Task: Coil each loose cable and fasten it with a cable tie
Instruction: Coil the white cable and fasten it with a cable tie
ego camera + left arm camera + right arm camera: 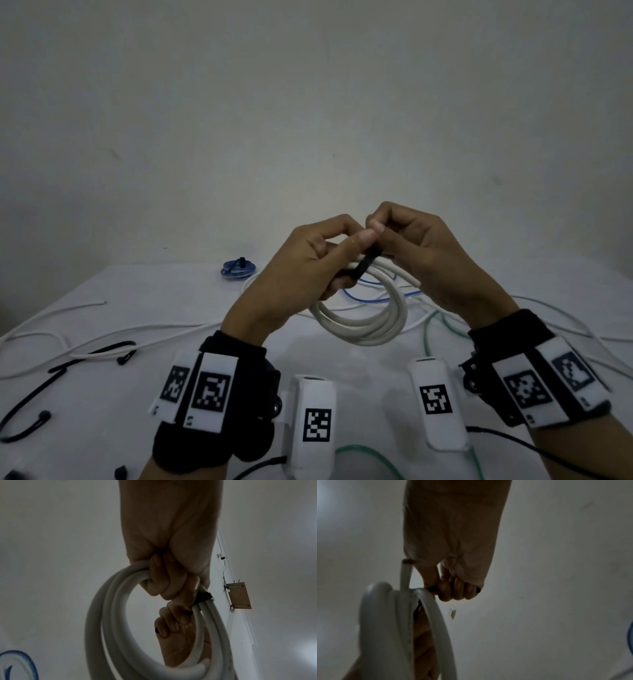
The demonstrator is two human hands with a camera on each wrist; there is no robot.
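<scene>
I hold a coil of thick white cable [363,322] up above the table, between both hands. My left hand [308,267] grips the top of the coil [109,601], fingers curled round its strands. A black cable tie [364,265] is wrapped across the bundle [203,597]. My right hand [404,240] pinches the tie's free end with curled fingers [453,589]. In the right wrist view the coil [385,615] hangs edge-on below that hand, with one cut cable end sticking up.
Loose white cables [137,332], a blue cable [370,294] and a green one [435,329] lie across the white table. A tied blue coil [238,268] sits at the far edge. Several black ties [92,356] lie at the left.
</scene>
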